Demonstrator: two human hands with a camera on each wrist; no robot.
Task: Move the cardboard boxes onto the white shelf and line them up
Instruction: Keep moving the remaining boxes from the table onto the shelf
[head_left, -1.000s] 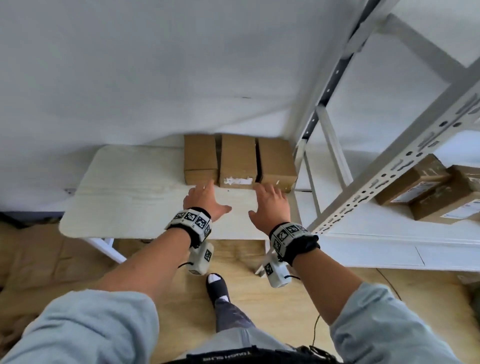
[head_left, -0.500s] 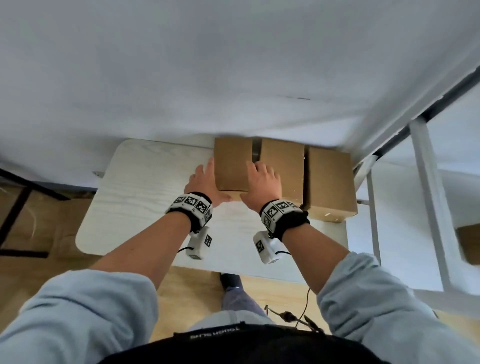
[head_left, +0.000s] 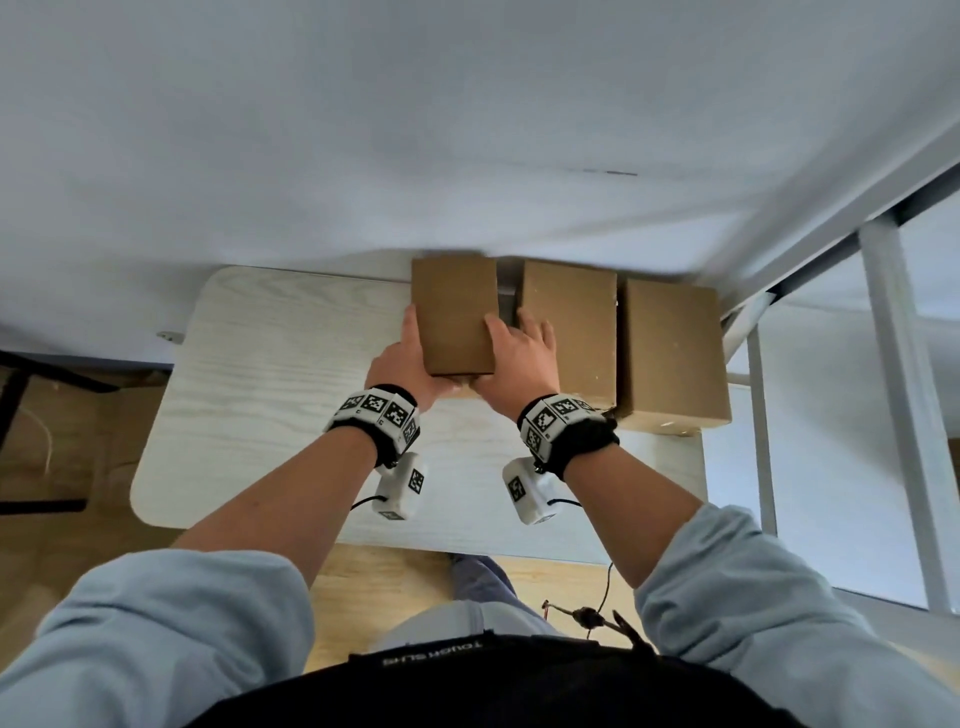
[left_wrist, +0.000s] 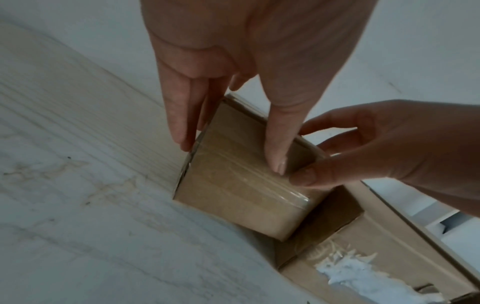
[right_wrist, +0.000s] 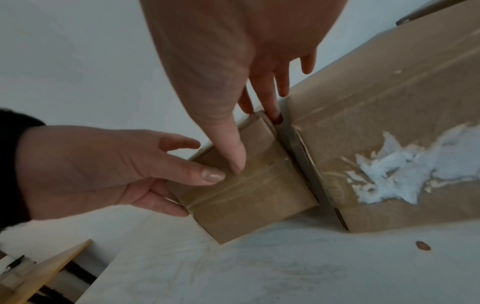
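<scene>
Both hands, the left and right, have come from reaching to a closed grip on the leftmost box, now lifting off the tabletop, so its move to the shelf begins.

Mirrored white lettering on the black waistband at the near edge, roughly "TOUGH SLRS", last letters unclear. Black-and-white square code patches on both wristbands, no readable words. Torn white label on the middle box, blank.
</scene>
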